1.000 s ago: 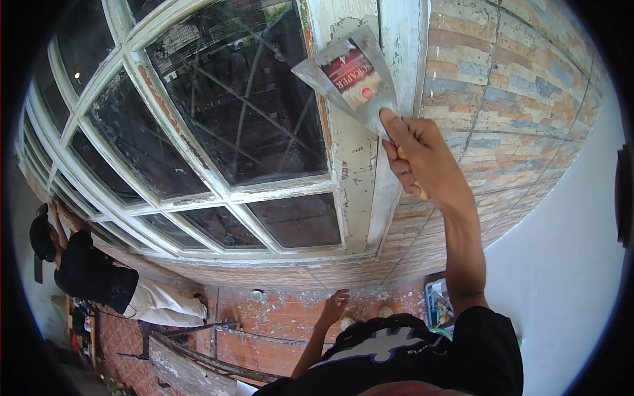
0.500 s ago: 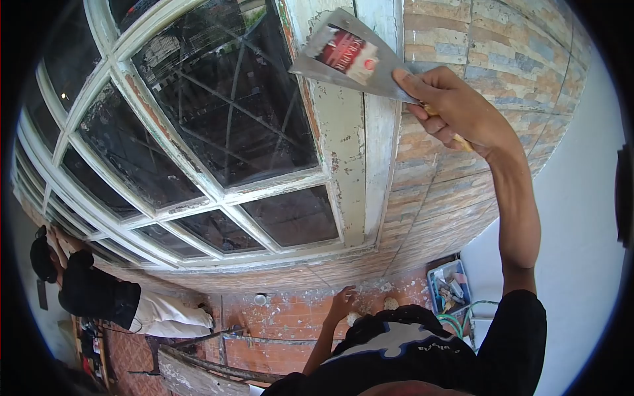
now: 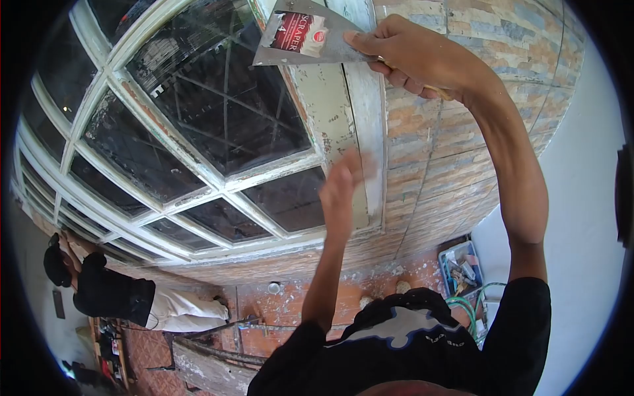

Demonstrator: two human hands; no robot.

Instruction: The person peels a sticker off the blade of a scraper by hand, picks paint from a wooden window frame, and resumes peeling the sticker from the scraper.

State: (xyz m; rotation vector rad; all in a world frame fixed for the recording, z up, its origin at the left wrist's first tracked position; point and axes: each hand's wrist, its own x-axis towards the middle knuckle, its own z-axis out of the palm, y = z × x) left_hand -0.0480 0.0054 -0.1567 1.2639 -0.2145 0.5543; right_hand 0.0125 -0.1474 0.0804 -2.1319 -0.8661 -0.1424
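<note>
The right hand (image 3: 422, 53) has its fingers curled shut around the handle (image 3: 439, 93) of the scraper (image 3: 333, 46), the thumb lying flat on the base of the blade. The blade reaches out to the left of those fingers, its red-and-white label facing up, in front of the window frame (image 3: 323, 99); whether its edge touches there I cannot tell. Below and left of the right fingers is the left hand (image 3: 340, 191), in front of the same frame, too blurred to tell how far its fingers are open or whether they hold anything. Close behind the right fingers runs the stone-patterned wall (image 3: 409, 138); farther left of them is dark glass (image 3: 224, 99). Well below them are a tub (image 3: 460, 267) of odds and ends, a green hose (image 3: 470, 309) and the chip-strewn floor (image 3: 304, 307). Far to their lower left, a person (image 3: 115, 287) reaches up to the frame.
</note>
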